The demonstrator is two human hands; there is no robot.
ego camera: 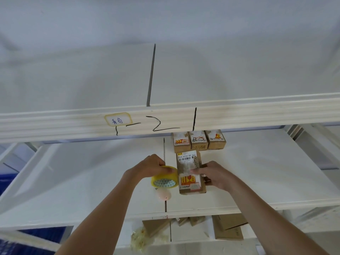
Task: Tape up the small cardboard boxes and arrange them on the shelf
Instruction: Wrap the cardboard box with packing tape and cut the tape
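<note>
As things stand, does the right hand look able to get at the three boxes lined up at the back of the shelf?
Probably yes. The right hand holds the box being taped, and the row of three boxes sits just beyond it with nothing between. It would need to let go first.

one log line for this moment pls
left hand grips yellow tape roll | right hand holds box on shelf | three boxes lined up behind

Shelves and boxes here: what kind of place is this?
Probably a parcel storeroom: white shelves with a handwritten label, small labelled boxes in a row, and flattened cardboard below.
</note>
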